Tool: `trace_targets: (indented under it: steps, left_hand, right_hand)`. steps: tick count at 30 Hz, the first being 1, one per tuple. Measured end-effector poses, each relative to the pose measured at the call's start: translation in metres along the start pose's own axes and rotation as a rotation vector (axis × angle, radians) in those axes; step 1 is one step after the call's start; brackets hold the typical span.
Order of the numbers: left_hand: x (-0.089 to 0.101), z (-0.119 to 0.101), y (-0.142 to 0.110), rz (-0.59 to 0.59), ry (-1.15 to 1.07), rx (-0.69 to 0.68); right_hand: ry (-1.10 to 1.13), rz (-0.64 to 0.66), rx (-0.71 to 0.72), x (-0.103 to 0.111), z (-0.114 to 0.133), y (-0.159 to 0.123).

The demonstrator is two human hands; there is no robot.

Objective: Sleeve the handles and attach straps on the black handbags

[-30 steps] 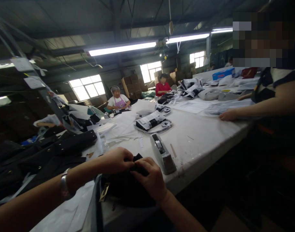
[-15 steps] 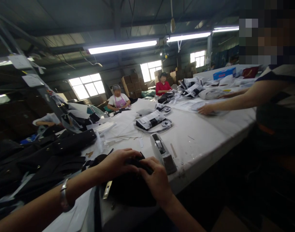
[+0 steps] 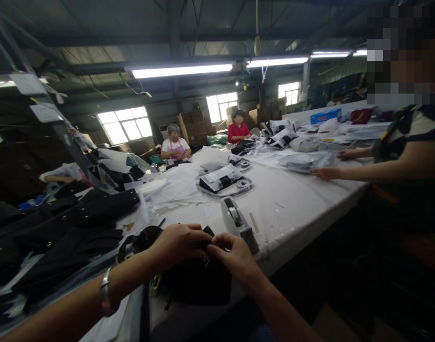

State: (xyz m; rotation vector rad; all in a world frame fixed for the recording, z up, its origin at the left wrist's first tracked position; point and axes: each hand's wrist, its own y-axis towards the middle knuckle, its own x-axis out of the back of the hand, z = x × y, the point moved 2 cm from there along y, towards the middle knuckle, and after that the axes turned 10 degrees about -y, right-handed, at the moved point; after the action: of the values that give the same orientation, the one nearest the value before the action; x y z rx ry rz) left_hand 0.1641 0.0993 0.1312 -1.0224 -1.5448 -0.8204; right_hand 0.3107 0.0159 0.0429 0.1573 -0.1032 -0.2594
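A black bag (image 3: pixel 199 285) with gold-coloured metal fittings rests at the near edge of the table, directly below my hands. My left hand (image 3: pixel 180 242), a silver bangle on its wrist, is closed over the bag's upper edge. Beside it, my right hand (image 3: pixel 235 259) pinches the same edge between thumb and fingers. The two sets of fingertips nearly meet, and they hide the part being held. Just beyond my right hand stands a grey tape dispenser (image 3: pixel 239 223).
Black bags (image 3: pixel 78 218) are piled on the left. White sheets (image 3: pixel 178 185) and a wrapped black bag (image 3: pixel 221 178) lie ahead on the white table (image 3: pixel 285 204). A co-worker's hand (image 3: pixel 326 173) holds a plastic-wrapped item on the right; two people sit at the far side.
My fingers have shifted along the bag's upper edge, and my right fingertips have drawn into a tighter pinch. The co-worker's hands on the right have moved further right, with the plastic-wrapped item showing more.
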Motion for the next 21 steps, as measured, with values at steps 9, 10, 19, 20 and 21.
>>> trace_targets:
  steps: [9, 10, 19, 20, 21]
  left_hand:
    - [-0.001, -0.004, -0.006, -0.089, 0.014, -0.011]
    - [-0.002, -0.003, -0.007, -0.094, -0.009, -0.001]
    - [-0.005, 0.003, -0.006, -0.071, -0.097, 0.066]
    - [-0.004, 0.003, -0.006, -0.069, -0.105, 0.072]
    - [-0.003, 0.002, -0.005, -0.070, -0.111, 0.077]
  right_hand:
    - [-0.242, 0.021, -0.056, 0.016, -0.011, -0.013]
    - [-0.267, 0.006, -0.071, 0.021, -0.018, -0.017]
    - [-0.356, -0.085, -0.194, 0.057, -0.076, -0.058]
    - [-0.356, -0.094, -0.200, 0.058, -0.080, -0.059]
    - [-0.356, -0.102, -0.204, 0.059, -0.084, -0.059]
